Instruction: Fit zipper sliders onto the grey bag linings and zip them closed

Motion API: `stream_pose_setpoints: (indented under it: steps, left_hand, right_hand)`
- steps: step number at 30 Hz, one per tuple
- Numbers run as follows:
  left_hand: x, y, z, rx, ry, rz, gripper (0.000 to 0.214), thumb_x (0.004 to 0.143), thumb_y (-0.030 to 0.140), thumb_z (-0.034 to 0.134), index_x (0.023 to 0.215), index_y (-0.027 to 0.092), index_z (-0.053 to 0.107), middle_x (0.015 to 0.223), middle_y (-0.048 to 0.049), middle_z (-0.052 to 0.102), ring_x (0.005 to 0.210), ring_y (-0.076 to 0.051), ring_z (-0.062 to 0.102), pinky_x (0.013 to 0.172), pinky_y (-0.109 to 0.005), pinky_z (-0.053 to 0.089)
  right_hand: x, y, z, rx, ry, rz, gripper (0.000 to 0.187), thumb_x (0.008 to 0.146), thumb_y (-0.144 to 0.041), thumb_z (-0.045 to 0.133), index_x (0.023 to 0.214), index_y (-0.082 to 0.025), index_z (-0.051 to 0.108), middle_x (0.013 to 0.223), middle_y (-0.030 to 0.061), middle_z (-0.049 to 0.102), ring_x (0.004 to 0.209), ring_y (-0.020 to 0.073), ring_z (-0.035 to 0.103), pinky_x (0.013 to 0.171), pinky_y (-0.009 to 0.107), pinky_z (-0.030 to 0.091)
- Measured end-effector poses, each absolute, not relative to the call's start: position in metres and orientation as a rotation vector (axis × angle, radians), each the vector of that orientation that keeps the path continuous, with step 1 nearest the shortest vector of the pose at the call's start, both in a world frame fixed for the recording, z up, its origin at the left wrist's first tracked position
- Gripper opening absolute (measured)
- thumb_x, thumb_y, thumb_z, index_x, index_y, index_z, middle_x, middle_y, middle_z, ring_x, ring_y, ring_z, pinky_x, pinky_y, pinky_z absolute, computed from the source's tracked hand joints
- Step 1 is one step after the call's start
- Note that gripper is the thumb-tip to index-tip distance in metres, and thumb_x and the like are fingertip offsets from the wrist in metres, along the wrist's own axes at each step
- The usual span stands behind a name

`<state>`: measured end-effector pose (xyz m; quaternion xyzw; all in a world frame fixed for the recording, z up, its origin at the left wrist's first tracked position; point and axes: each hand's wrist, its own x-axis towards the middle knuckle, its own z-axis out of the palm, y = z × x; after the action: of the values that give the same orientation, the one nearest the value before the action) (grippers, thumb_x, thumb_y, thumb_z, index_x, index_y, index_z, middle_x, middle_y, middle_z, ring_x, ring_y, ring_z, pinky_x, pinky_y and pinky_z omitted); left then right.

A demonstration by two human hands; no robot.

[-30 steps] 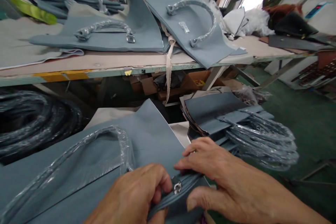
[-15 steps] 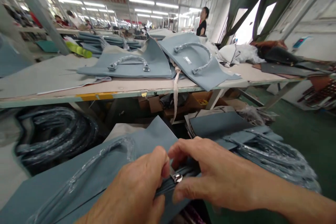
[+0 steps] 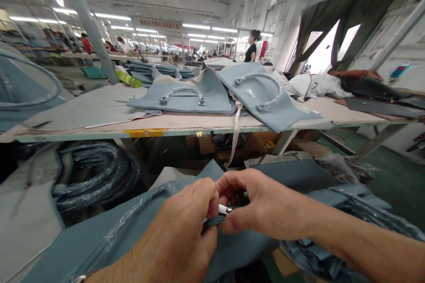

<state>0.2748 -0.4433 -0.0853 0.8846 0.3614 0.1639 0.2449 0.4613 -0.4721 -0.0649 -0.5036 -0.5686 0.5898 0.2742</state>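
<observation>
Pinching a plastic-wrapped handle (image 3: 212, 223) near its end, directly over a blue-grey leather bag panel (image 3: 109, 241), with a bright metal fitting (image 3: 224, 209) exposed between both hands. Handle position: close to the camera, below the front edge of the workbench (image 3: 146, 133), arcing away down-left along the panel. Panel support hidden, so no telling what carried it.

Left hand (image 3: 172, 225): fingers curled tight around the handle, narrow grip, holding only that. Right hand (image 3: 262, 205): thumb and fingers closed on the same handle from the right, also narrow, fitting just beside them. Both hands touching, or nearly so; exact contact hidden by the knuckles.

Beyond the hands, a heap of wrapped handles (image 3: 365, 203) to the right and a coil of dark wrapped handles (image 3: 96, 177) to the left, below the bench. Two more leather panels on the bench, well apart from the hands: one flat (image 3: 181, 101), one overlapping it on the right (image 3: 265, 101), each fitted with a wrapped handle. Beige strap (image 3: 236, 132) hanging over the front edge near mid-bench, yellow tape (image 3: 146, 133) along that edge to its left, cardboard boxes (image 3: 232, 148) underneath.
</observation>
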Motion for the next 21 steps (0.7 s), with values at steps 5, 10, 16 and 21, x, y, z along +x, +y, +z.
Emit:
stream_pose_setpoints:
  steps: [5, 10, 16, 21]
  left_hand:
    - [0.275, -0.437, -0.092, 2.175, 1.123, 0.553, 0.013, 0.075, 0.018, 0.055, 0.084, 0.022, 0.046, 0.073, 0.0043, 0.055, 0.060, -0.013, 0.049, 0.057, -0.026, 0.036]
    - [0.279, -0.427, -0.095, 1.931, 1.120, 0.493, 0.035, 0.075, 0.027, 0.059, 0.107, 0.022, 0.046, 0.086, 0.0010, 0.061, 0.072, -0.018, 0.060, 0.059, -0.028, 0.040]
    - [0.282, -0.414, -0.083, 1.865, 1.127, 0.388, 0.033, 0.074, 0.036, 0.063, 0.101, 0.018, 0.057, 0.083, -0.0003, 0.066, 0.069, -0.018, 0.061, 0.061, -0.026, 0.043]
    - [0.288, -0.394, -0.081, 1.867, 0.887, 0.352, 0.013, 0.078, 0.026, 0.054, 0.076, 0.018, 0.064, 0.077, 0.0011, 0.069, 0.080, -0.019, 0.063, 0.069, -0.024, 0.047]
  right_hand:
    - [0.461, -0.457, -0.060, -1.422, -1.538, 1.514, 0.035, 0.064, -0.002, 0.072, 0.099, -0.010, 0.070, 0.076, -0.0033, 0.056, 0.071, 0.0087, 0.049, 0.062, 0.016, 0.038]
    - [0.469, -0.438, -0.056, -1.472, -1.818, 1.476, 0.043, 0.069, -0.008, 0.073, 0.111, -0.011, 0.069, 0.076, -0.0045, 0.056, 0.065, 0.0081, 0.049, 0.056, 0.018, 0.037]
    - [0.474, -0.429, -0.044, -1.404, -2.258, 0.999, 0.022, 0.074, -0.010, 0.070, 0.095, -0.017, 0.074, 0.078, -0.0034, 0.062, 0.069, 0.0095, 0.055, 0.059, 0.018, 0.039]
    - [0.463, -0.430, -0.046, -1.201, -2.448, 0.315, 0.018, 0.071, -0.004, 0.060, 0.083, -0.014, 0.069, 0.076, 0.0011, 0.062, 0.073, 0.0146, 0.053, 0.072, 0.028, 0.040]
